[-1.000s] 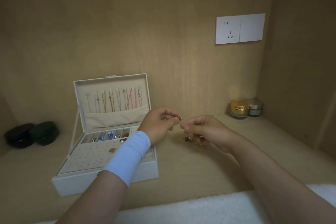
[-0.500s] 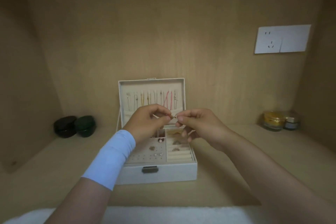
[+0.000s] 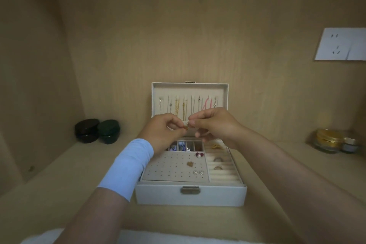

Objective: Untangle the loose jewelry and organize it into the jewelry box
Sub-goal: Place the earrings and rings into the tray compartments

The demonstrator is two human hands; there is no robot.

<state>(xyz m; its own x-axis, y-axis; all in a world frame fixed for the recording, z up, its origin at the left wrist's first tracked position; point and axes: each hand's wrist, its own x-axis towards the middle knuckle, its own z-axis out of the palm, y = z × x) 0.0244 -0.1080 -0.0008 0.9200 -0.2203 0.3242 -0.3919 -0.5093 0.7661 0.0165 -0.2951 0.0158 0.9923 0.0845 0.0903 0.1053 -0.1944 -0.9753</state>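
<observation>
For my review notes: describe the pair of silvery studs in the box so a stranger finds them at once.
Find the open white jewelry box at the centre of the shelf. On its perforated panel, near the front right corner, sit the studs: the only round, silvery, matched two there.

A home nook – plain wood-grain walls [image 3: 178, 35], a wall socket [image 3: 338, 45], cosmetic jars [image 3: 329, 140] on the shelf [image 3: 59, 184].

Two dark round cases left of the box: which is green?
The green case is the one nearer the jewelry box; the black case sits farther out.
</observation>
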